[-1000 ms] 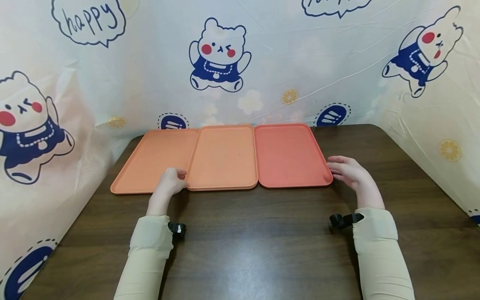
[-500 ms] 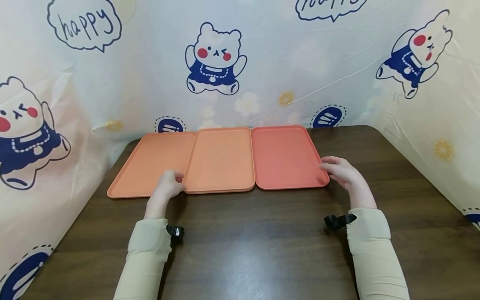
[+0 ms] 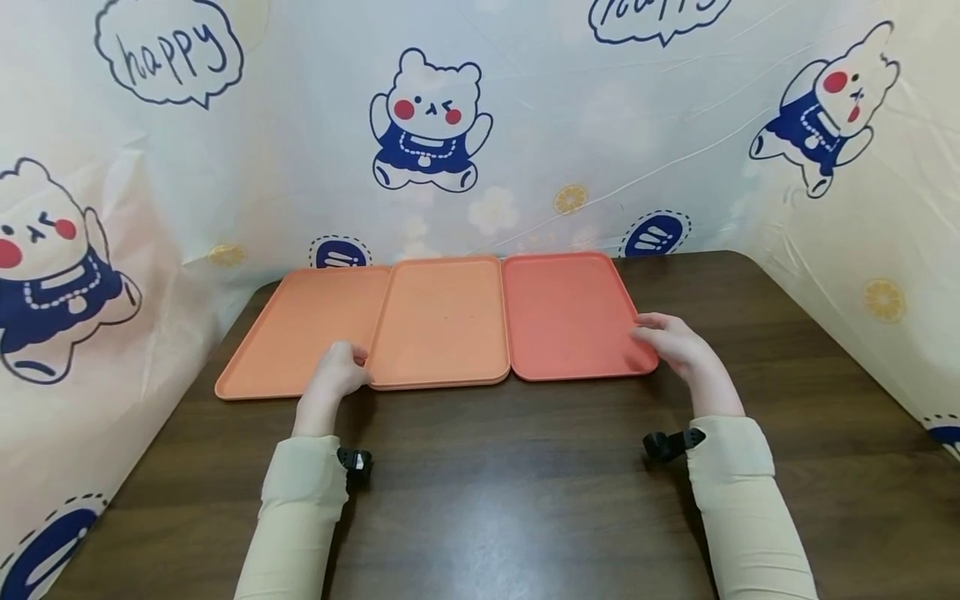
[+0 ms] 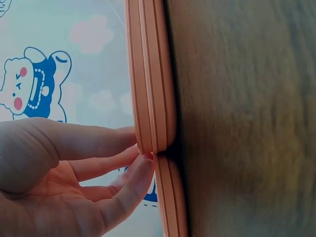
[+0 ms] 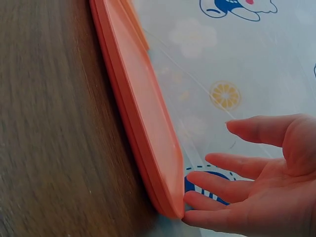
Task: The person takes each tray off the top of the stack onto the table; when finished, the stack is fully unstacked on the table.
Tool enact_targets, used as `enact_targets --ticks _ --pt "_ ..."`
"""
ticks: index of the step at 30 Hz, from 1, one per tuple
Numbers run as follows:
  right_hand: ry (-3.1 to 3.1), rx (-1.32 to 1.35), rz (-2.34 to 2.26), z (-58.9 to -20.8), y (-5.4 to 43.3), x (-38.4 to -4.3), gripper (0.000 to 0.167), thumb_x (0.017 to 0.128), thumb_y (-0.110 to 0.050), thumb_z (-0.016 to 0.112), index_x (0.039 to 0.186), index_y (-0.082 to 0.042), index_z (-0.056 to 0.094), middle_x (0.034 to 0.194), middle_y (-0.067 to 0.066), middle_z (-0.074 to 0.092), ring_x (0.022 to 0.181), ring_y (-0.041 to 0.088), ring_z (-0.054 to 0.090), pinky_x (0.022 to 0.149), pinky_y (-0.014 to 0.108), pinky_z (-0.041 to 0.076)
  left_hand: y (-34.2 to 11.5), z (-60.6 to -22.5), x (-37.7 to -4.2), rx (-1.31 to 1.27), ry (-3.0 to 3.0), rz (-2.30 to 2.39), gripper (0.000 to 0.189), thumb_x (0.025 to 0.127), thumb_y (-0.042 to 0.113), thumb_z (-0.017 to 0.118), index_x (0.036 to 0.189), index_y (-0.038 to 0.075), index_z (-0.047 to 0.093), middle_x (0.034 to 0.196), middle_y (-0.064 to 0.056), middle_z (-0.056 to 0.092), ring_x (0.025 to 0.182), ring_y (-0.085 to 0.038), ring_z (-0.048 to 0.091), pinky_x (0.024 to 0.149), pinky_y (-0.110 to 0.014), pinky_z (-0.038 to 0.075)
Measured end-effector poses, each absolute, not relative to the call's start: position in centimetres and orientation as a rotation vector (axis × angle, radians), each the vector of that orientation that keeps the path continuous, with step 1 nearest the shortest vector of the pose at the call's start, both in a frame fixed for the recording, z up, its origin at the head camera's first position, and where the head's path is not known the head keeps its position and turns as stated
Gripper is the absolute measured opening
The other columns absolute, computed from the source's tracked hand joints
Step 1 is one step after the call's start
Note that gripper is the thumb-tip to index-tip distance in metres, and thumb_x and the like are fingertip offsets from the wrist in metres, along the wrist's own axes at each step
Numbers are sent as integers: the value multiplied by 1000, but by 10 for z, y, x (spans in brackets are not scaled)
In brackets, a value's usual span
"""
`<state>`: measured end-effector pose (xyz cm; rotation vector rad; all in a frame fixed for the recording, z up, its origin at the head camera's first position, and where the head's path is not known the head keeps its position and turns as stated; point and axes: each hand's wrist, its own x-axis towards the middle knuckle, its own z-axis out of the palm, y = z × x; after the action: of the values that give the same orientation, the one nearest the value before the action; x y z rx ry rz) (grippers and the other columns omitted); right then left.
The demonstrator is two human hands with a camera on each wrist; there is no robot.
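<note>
A light orange tray [image 3: 441,321] lies in the middle of a row, on top of a like one whose edge shows below it in the left wrist view. My left hand [image 3: 339,371] pinches its near left corner, thumb [image 4: 94,140] and fingers [image 4: 131,190] meeting at the rim. To its right lies a coral-red tray [image 3: 573,317]. My right hand [image 3: 678,346] is at that tray's right side, fingers spread and fairly straight, with the lower fingertips [image 5: 190,217] right at its rim in the right wrist view.
Another orange tray [image 3: 277,358] lies at the left end of the row, partly behind my left hand. The row sits at the back of a dark wooden table [image 3: 480,483], against a printed cloth backdrop [image 3: 540,125] that also hangs along both sides.
My right hand has come leftward to the red tray's right rim, its thumb now overlapping the tray in the head view. The left hand keeps its place; the head view has shifted slightly.
</note>
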<state>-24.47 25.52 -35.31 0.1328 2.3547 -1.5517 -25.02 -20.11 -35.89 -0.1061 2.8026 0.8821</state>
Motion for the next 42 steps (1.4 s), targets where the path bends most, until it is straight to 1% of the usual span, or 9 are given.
enact_targets --ticks 8,17,25,29,31,35,36,37,42 --pt "2413 124 -1447 -356 251 -247 57 98 -18 40 147 4 20 152 28 17 140 42 15 114 57 16 -201 -361 -249 -110 2807 911 46 81 1 60 124 -14 51 119 -30 57 104 -38 56 88 -45 48" --pt "2441 96 -1423 -354 247 -249 56 98 -17 39 146 6 21 151 29 19 139 42 18 114 56 18 -201 -363 -250 -104 2833 913 46 80 2 60 123 -14 52 118 -31 58 105 -38 56 90 -46 47" --pt "2494 15 -1239 -351 235 -248 54 99 -23 40 145 4 27 152 28 16 139 43 15 113 58 16 -204 -362 -248 -118 2816 930 45 81 0 60 123 -14 52 118 -30 58 105 -38 56 90 -45 48" --pt "2548 -65 -1146 -352 228 -246 55 99 -24 41 143 6 29 149 30 24 137 44 20 112 58 19 -203 -362 -248 -137 2797 933 43 82 0 60 122 -12 53 116 -29 59 102 -36 57 87 -43 49" --pt "2575 -103 -1108 -353 225 -245 55 99 -24 42 143 7 29 147 31 27 136 45 24 111 58 22 -203 -361 -248 -149 2805 932 41 81 0 61 120 -11 55 112 -27 61 96 -33 59 82 -40 51" --pt "2601 -144 -1073 -356 217 -243 56 99 -25 42 143 7 28 147 32 28 135 46 27 110 57 25 -204 -361 -249 -150 2803 924 41 81 0 61 120 -11 55 112 -26 61 97 -32 59 83 -39 50" --pt "2604 -149 -1072 -357 215 -243 56 99 -24 42 143 7 28 147 32 27 135 46 27 110 57 25 -204 -361 -249 -147 2807 923 41 81 0 61 120 -11 55 112 -26 61 96 -33 59 83 -40 50" --pt "2605 -150 -1071 -357 213 -243 57 99 -25 42 143 7 27 147 32 27 135 46 27 110 57 25 -205 -361 -249 -133 2794 921 42 82 0 60 121 -12 54 115 -28 60 100 -35 57 87 -43 49" --pt "2626 -163 -1057 -354 202 -246 58 99 -26 43 144 6 27 147 31 28 136 44 28 110 56 26 -207 -359 -249 -135 2803 913 42 83 0 59 123 -12 53 116 -28 59 101 -35 57 88 -43 49"
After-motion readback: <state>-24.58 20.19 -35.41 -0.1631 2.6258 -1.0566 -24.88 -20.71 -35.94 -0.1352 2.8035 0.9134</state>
